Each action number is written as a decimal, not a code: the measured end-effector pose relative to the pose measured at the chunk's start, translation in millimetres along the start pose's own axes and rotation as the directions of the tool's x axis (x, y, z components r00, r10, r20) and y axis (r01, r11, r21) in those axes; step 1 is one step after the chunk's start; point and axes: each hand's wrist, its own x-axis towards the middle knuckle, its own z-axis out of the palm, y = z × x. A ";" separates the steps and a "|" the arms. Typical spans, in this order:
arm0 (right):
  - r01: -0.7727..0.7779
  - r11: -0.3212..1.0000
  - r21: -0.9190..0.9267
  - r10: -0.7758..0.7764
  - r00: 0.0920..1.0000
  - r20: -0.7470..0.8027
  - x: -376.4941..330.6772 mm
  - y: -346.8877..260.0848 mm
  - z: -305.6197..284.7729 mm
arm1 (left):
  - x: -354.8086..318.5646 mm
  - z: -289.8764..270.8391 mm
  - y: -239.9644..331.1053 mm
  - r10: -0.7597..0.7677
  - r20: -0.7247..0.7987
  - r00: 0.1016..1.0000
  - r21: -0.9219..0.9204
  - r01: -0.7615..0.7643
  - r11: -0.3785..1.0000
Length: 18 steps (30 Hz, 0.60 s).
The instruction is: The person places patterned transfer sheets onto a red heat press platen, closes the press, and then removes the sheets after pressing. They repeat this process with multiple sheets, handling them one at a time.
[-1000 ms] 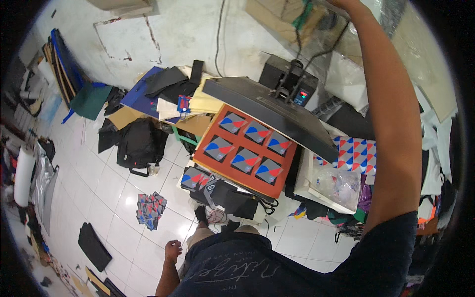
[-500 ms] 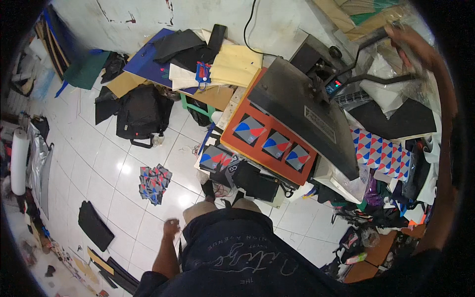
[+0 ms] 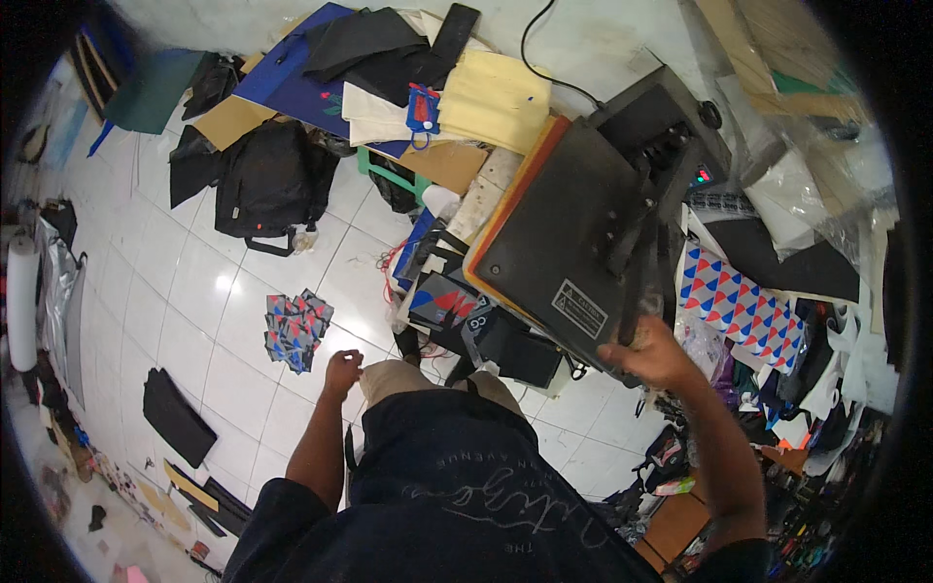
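Observation:
The heat press's dark upper plate (image 3: pixel 573 233) lies lowered over the orange-edged lower bed (image 3: pixel 515 189), so the printed pieces on the bed are hidden. At the plate's near right corner my right hand (image 3: pixel 656 357) is closed around the dark handle (image 3: pixel 634 301). My left hand (image 3: pixel 343 372) hangs beside my left thigh, its fingers loosely curled, with nothing visible in it. Below the press's left edge lie grey, red and blue printed pieces (image 3: pixel 442 301) beside a black flat piece (image 3: pixel 520 350).
A loose pile of printed pieces (image 3: pixel 296 330) lies on the tiled floor, with a black bag (image 3: pixel 272 189) farther off and folded black cloth (image 3: pixel 180 416) at left. Right of the press is a patterned sheet (image 3: pixel 743 306). Yellow cloth (image 3: pixel 496 102) lies behind the press.
My right hand has swung down and inward from the far right with the handle. The upper plate has dropped over the bed, covering three printed pieces. My left hand stays near my thigh.

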 end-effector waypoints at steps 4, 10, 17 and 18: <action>-0.005 0.994 -0.106 -0.006 0.995 -0.096 21.1 1.2 24.9 | -22.0 -14.6 -30.4 -0.128 -0.104 0.986 0.086 0.138 0.987; -0.056 0.942 -0.330 -0.021 0.974 -0.227 60.2 40.6 65.9 | -41.8 -24.2 -62.2 -0.190 -0.181 0.965 -0.009 0.191 0.982; -0.073 0.945 -0.318 -0.021 0.959 -0.284 68.7 68.2 72.7 | -45.2 26.0 -27.2 0.008 -0.186 0.983 0.181 0.026 0.983; -0.003 0.945 -0.327 -0.116 0.932 -0.344 68.4 71.3 76.5 | -50.5 31.1 -15.5 0.017 -0.178 0.984 0.090 -0.001 0.996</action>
